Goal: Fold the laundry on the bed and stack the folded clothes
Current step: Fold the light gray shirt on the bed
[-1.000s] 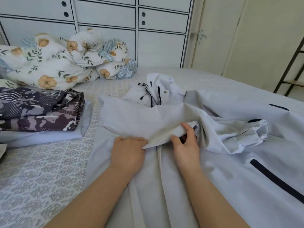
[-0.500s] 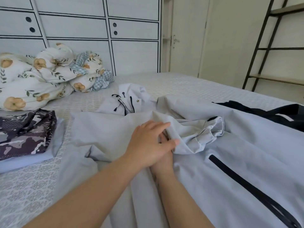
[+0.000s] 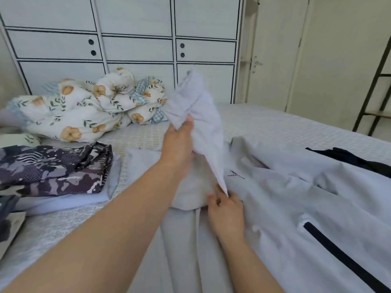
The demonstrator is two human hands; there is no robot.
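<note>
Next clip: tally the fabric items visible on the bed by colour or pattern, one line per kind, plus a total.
Pale grey: 2, the light grey zip jacket being folded and a folded pale sheet at the bottom of the stack.
Dark camouflage print: 1, the folded patterned cloth on top of that sheet.
Floral print: 1, the bunched white flowered duvet.
Black: 1, a dark garment at the right.
Total: 5

We face a white wardrobe point(image 3: 135, 45) with dark-lined panels and paired round holes, standing behind the bed point(image 3: 275, 123), whose cover is pale and patterned. Right of the wardrobe we see a cream door point(image 3: 275, 51) with a lever handle, then a dark-framed shelf point(image 3: 378, 81). Soft daylight fills the room.
</note>
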